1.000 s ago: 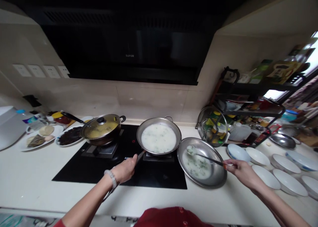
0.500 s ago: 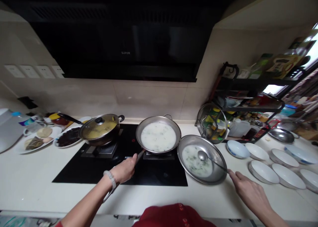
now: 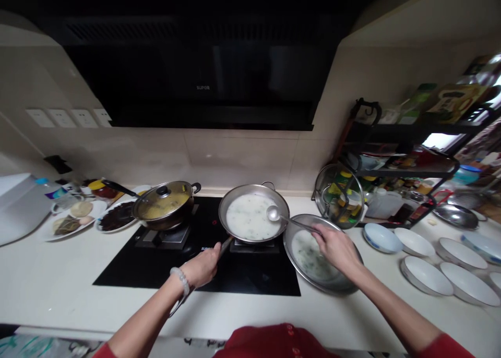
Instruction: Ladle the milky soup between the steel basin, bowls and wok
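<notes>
My left hand [image 3: 202, 267], with a beaded bracelet at the wrist, is closed around the handle of a steel wok [image 3: 223, 212]. White soup with green bits [image 3: 246, 219] fills much of that wok on the right burner. My right hand [image 3: 332, 248] grips the handle of a metal ladle [image 3: 273, 213], whose bowl is over the soup near the wok's right side. Whether the ladle bowl touches the soup, I cannot tell. Under my right hand and forearm stands a wide steel basin [image 3: 291, 261] with more of the white soup and greens, partly hidden by them.
A lidded pan [image 3: 164, 204] with yellowish food sits on the left burner. Plates of food, one with dark pieces [image 3: 117, 216], stand farther left. Several bowls [image 3: 426, 274] line the right counter. A glass lid [image 3: 338, 196] leans before a black rack [image 3: 407, 172]. A range hood [image 3: 203, 107] hangs above.
My right hand has moved left with the ladle, from the basin to over the wok. My left hand keeps its hold on the wok handle. The view has shifted slightly.
</notes>
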### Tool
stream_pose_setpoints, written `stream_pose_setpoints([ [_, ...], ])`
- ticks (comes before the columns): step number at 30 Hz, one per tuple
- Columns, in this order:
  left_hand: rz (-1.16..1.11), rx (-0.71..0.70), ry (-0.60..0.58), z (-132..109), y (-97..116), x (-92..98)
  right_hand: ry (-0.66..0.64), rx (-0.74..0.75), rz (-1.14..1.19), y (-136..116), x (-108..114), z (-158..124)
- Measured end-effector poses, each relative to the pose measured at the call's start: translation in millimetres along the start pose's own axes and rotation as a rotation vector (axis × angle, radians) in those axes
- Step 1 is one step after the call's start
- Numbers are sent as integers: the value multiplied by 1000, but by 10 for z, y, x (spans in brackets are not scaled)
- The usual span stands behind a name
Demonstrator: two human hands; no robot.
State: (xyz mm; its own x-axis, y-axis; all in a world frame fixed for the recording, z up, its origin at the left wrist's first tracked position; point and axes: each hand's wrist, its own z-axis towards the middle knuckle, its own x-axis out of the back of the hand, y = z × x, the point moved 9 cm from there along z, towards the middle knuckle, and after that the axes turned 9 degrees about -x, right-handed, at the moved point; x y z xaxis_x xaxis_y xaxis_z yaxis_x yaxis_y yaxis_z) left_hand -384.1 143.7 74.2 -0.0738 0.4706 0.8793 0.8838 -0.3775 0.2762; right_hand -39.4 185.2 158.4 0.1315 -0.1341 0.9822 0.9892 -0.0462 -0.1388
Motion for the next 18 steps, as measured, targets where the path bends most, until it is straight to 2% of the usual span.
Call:
stream_pose_setpoints([
  [4,-15,10,15,-15,18,27,-122,30,-66,-409,-227,170],
  [7,-22,14,16,-21,32,34,-161,18,-8,-511,-344,271],
  [12,-30,6,29,-26,51,51,-231,-44,178,-405,-458,454],
  [18,-42,-7,38,-25,45,45,-256,-112,448,-200,-431,523],
])
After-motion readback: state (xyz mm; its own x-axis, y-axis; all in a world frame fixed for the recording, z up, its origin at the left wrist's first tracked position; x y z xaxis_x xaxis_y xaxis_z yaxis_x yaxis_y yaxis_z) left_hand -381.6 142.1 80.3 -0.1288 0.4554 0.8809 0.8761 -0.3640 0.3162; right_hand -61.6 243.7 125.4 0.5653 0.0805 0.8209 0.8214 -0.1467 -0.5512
